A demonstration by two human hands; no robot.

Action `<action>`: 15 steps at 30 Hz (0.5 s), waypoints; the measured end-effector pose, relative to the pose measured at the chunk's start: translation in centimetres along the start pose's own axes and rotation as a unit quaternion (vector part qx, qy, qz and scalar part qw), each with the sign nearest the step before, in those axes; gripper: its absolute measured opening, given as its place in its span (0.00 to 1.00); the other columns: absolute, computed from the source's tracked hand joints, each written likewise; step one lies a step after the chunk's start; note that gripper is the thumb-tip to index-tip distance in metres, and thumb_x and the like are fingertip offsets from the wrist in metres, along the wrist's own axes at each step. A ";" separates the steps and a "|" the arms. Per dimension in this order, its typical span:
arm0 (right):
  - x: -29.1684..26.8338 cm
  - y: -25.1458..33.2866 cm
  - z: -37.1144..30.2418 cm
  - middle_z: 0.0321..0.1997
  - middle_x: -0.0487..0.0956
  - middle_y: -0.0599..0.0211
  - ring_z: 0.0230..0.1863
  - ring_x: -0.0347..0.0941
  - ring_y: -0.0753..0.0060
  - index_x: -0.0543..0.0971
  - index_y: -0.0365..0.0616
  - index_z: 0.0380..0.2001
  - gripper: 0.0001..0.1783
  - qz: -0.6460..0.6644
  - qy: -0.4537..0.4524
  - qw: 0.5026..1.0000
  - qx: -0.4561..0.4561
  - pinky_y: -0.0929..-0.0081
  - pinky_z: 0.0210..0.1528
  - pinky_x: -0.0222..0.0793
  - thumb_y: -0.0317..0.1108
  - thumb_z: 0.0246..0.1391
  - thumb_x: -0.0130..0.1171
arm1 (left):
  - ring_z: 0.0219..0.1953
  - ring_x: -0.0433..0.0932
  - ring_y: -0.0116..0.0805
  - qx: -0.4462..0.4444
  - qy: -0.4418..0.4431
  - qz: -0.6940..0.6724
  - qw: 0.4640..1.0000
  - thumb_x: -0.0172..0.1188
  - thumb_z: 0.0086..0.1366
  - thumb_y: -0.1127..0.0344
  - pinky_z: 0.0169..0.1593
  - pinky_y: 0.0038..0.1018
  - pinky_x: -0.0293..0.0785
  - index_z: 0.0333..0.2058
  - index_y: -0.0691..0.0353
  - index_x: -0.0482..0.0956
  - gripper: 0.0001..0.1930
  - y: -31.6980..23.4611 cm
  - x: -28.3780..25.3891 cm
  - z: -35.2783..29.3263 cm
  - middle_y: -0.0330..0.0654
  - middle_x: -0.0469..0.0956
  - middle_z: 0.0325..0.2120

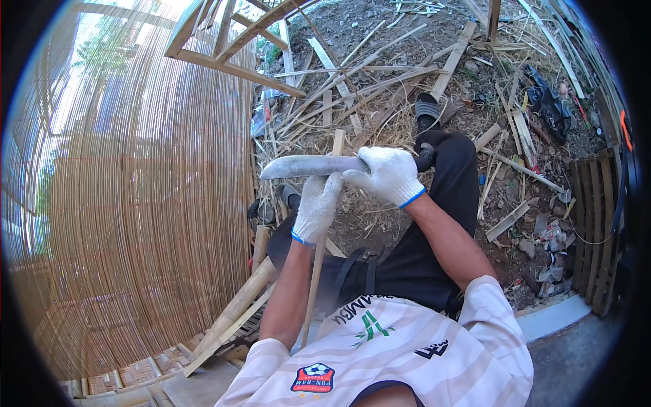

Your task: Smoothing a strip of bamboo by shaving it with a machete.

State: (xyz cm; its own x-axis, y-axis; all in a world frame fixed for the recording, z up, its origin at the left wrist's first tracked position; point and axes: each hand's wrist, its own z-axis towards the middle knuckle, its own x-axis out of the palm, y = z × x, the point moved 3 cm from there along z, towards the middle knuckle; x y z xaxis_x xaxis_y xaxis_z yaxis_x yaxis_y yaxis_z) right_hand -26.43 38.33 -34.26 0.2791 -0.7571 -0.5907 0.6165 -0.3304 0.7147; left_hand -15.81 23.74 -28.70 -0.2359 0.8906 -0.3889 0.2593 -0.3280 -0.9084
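My right hand (392, 175), in a white glove with a blue cuff edge, grips a machete (308, 166) with a broad grey blade. The dark handle shows past the far side of that hand, and the blade points left. My left hand (317, 211), gloved the same way, is closed around a narrow bamboo strip (315, 281) just below the blade. The strip runs from my torso up past the blade, which lies across it, and its tip stands out beyond. Both hands are close together over my lap. Whether the edge bites into the strip cannot be made out.
A bamboo slat screen (149, 224) stands along the left. Bamboo poles (234, 305) lean beside my left leg. Split strips and offcuts litter the dirt ahead, below a wooden frame (230, 66). A black plastic bag (548, 105) and a slatted wooden panel (597, 230) are to the right.
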 end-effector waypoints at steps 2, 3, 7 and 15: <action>0.1 -0.1 0.0 0.25 0.80 0.58 0.29 0.81 0.49 0.81 0.48 0.29 0.29 -0.005 -0.006 1.000 0.004 0.54 0.31 0.73 0.66 0.54 0.64 | 0.25 0.69 0.21 -0.025 0.002 0.002 1.000 0.55 0.77 0.56 0.28 0.25 0.66 0.47 0.68 0.80 0.18 -0.3 0.1 -0.1 0.32 0.75 0.26; 0.1 -0.1 0.0 0.25 0.80 0.58 0.29 0.81 0.49 0.81 0.48 0.29 0.29 -0.009 -0.011 1.000 0.008 0.54 0.31 0.73 0.67 0.53 0.64 | 0.25 0.67 0.19 -0.029 -0.002 -0.009 1.000 0.54 0.78 0.57 0.28 0.23 0.64 0.49 0.67 0.79 0.17 -0.4 0.2 -0.2 0.31 0.74 0.27; 0.0 0.0 -0.1 0.24 0.80 0.59 0.28 0.81 0.50 0.82 0.48 0.29 0.30 -0.003 -0.032 0.999 0.004 0.55 0.30 0.73 0.68 0.53 0.64 | 0.25 0.64 0.17 -0.053 -0.008 -0.035 0.998 0.55 0.79 0.57 0.27 0.20 0.61 0.49 0.66 0.78 0.16 -0.9 0.5 -0.3 0.30 0.73 0.28; 0.0 0.2 0.1 0.24 0.80 0.61 0.26 0.81 0.53 0.82 0.48 0.29 0.32 -0.023 -0.065 0.998 0.000 0.57 0.29 0.73 0.70 0.51 0.66 | 0.23 0.65 0.17 -0.087 -0.032 -0.053 0.994 0.57 0.78 0.58 0.26 0.21 0.61 0.44 0.66 0.79 0.15 -0.7 0.3 0.0 0.31 0.72 0.24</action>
State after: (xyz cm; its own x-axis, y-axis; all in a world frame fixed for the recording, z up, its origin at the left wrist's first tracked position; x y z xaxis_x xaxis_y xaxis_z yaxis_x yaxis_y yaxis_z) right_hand -26.41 38.20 -34.13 0.1527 -0.8085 -0.5684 0.6266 -0.3655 0.6883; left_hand -16.02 24.20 -28.17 -0.3285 0.8932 -0.3071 0.3864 -0.1695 -0.9066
